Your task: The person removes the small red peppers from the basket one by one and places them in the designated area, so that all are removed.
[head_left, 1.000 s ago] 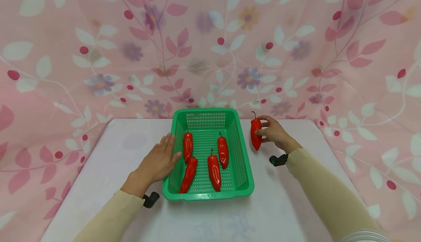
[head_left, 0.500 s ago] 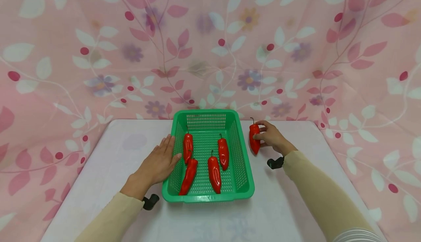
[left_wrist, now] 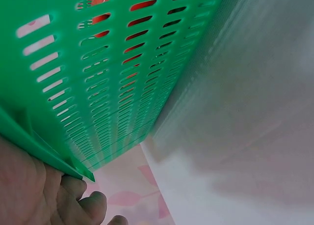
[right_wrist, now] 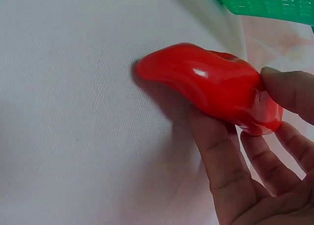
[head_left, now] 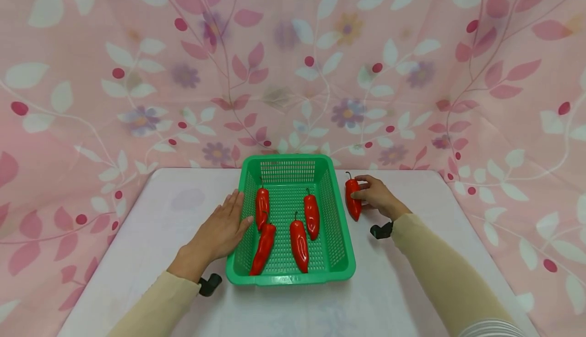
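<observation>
My right hand (head_left: 377, 196) pinches a red pepper (head_left: 353, 199) between thumb and fingers, just right of the green basket (head_left: 293, 279). In the right wrist view, the pepper (right_wrist: 211, 85) has its tip at the white surface; whether its whole length rests there I cannot tell. My left hand (head_left: 218, 230) lies with straight fingers along the basket's left rim. Seen from the left wrist, that hand (left_wrist: 44, 195) touches the rim from outside. Inside the basket lie several more red peppers, among them a left one (head_left: 262, 203) and a right one (head_left: 312, 217).
A white-covered table (head_left: 178, 194) carries the basket, with its far edge close behind it. Pink floral cloth (head_left: 293, 72) hangs behind and at both sides. Small black cameras (head_left: 381, 230) are strapped at the wrists.
My right hand has brought the held pepper slightly toward me and to the left, closer to the basket. The left hand stays on the rim, and the peppers inside lie as before.
</observation>
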The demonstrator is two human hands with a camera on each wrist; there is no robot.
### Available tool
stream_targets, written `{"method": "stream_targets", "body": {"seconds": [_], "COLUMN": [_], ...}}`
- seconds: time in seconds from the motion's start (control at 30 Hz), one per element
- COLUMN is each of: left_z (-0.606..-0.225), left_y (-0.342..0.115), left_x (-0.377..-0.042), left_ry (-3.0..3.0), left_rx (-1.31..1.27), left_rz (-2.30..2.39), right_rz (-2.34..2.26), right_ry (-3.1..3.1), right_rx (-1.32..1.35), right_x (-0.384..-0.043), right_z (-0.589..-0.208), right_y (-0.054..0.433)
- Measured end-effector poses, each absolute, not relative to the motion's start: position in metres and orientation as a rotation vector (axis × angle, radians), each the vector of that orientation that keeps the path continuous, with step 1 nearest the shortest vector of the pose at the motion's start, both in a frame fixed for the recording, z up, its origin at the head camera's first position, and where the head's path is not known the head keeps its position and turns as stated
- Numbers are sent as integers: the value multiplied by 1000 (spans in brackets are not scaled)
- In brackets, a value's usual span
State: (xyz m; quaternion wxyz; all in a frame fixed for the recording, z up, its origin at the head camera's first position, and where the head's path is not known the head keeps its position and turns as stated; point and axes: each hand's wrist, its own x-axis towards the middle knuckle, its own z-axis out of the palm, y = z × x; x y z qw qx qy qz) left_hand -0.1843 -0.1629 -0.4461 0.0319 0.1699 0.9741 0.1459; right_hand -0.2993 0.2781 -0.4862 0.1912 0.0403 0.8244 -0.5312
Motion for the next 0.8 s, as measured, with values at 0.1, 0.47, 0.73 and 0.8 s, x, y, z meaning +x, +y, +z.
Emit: {"method": "stream_targets", "body": {"seconds": [0.1, 0.47, 0.73, 0.8], "left_z": [-447, -445, -444, -445], "left_y": [-162, -163, -163, -163], "left_x": [-184, -184, -184, -184], "left_ry": [2996, 2987, 2975, 2978], "left_rx": [523, 517, 512, 513], "left_rz": [454, 476, 498, 501], "right_rz": [-1500, -1453, -1480, -1468], "right_ry": [2308, 2363, 2341, 2352], "right_rx": [138, 164, 217, 213], "right_x": [-299, -298, -293, -292], "right_z": [-489, -493, -493, -493], "right_y": [277, 276, 278, 279]}}
